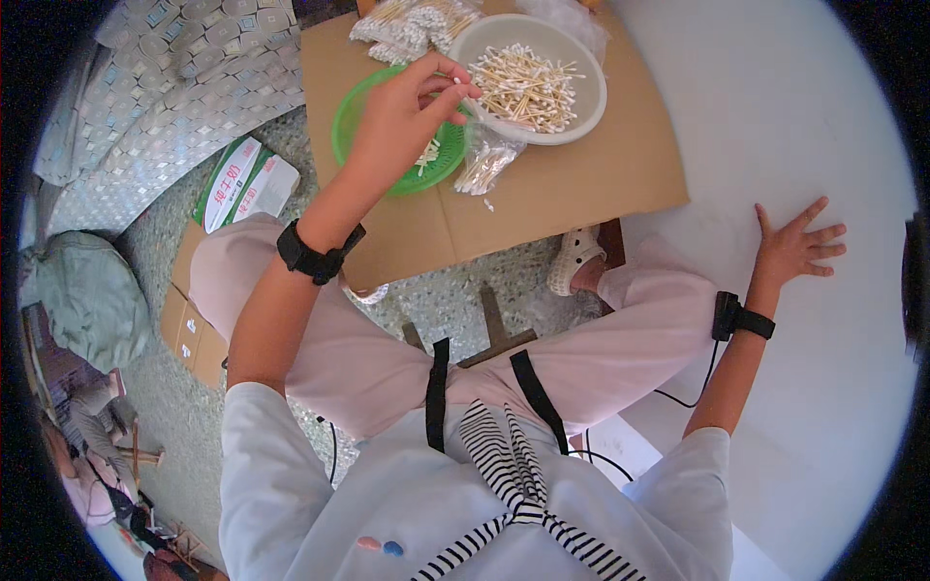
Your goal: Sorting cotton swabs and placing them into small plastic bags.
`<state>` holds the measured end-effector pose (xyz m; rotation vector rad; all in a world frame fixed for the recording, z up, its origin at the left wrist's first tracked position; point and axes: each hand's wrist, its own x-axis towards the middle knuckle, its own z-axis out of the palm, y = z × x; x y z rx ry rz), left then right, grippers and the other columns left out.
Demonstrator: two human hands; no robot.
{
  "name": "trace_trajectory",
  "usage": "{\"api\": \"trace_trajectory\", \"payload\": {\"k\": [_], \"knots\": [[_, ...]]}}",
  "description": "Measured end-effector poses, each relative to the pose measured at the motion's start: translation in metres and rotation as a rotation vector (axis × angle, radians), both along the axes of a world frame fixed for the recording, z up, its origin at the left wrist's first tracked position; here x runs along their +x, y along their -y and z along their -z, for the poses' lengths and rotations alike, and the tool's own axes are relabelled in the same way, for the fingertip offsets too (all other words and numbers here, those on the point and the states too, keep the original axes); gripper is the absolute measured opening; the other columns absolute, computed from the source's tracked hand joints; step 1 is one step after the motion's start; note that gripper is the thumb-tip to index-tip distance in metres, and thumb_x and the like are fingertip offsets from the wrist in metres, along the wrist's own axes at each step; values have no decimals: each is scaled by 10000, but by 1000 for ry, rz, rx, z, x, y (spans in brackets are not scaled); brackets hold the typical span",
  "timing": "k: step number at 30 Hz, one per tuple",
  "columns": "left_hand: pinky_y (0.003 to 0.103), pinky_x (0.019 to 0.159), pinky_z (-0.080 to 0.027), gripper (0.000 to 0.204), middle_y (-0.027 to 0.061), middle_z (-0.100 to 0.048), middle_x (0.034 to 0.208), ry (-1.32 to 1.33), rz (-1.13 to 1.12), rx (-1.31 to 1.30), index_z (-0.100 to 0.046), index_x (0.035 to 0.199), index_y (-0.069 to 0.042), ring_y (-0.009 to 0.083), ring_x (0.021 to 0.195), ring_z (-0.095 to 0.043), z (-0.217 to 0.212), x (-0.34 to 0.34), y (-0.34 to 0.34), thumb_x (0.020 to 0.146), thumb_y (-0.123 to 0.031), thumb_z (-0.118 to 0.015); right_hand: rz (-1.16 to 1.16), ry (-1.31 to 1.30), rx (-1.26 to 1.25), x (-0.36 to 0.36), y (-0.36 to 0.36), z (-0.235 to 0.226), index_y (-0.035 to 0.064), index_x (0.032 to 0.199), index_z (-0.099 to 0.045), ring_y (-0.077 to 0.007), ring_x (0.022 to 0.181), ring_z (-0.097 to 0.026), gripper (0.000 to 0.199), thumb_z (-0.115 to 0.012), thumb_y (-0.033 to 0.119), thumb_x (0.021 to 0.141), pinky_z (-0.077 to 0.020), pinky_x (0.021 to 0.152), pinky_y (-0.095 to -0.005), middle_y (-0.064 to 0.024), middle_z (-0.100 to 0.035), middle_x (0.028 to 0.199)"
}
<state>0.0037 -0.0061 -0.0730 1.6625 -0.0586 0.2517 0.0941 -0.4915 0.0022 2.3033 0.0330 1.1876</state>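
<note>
My left hand [419, 108] is above the green plastic basket [343, 136], with thumb and fingers pinched together. A small white tip shows at the fingertips, too small to name surely. Some cotton swabs [427, 155] lie in the basket. Right below the fingers, a clear plastic bag [490, 155] with cotton swabs inside rests between the basket and a whitish bowl [598, 102]. Loose cotton swabs [531, 87] are heaped in that bowl. Off to the right, my right hand [797, 244] lies with fingers spread on a smooth white surface [775, 387], holding nothing.
Several filled bags of cotton swabs [412, 27] sit behind the basket. Everything stands on a brown cardboard sheet [581, 184]. At the left are a green and white carton [247, 182], a patterned cloth [194, 87] and a grey-green bag [92, 295]. Another person [92, 465] is at the lower left.
</note>
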Motion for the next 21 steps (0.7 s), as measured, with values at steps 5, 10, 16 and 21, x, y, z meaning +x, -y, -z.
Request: {"api": "trace_trajectory", "payload": {"k": [5,10,16,21], "knots": [[247,720,-519,148,99,-687,991,-38,56,5,-536,1047,-28,121,850,-635,6,1,-3,950,-140,-538,15,7,-5,0,-2,-1,292,1504,-113,-581,1337,-90,1160,-633,787,593,-233,909,-773,-299,-90,1499],[235,683,-503,146,92,-689,945,-1,-3,-25,-543,1023,-8,111,755,-630,-1,3,2,923,-114,-553,14,-6,-30,-3,-1,-5,312,1502,-105,-584,1333,-99,1163,-655,772,585,-237,905,-775,-302,-100,1497],[241,744,-499,181,90,-687,1000,21,-77,-38,-538,1068,-32,103,860,-610,-6,-2,-2,944,-163,-555,-8,-39,25,-4,-7,-4,336,1499,-87,-597,1331,-71,1175,-680,753,573,-223,899,-789,-315,-79,1496],[236,741,-497,189,91,-686,1015,-10,-66,-63,-539,1071,-28,97,831,-602,-10,-3,-1,943,-167,-559,-5,-35,23,-3,-3,-5,341,1498,-78,-600,1331,-53,1193,-704,733,562,-198,899,-800,-314,-39,1502]]}}
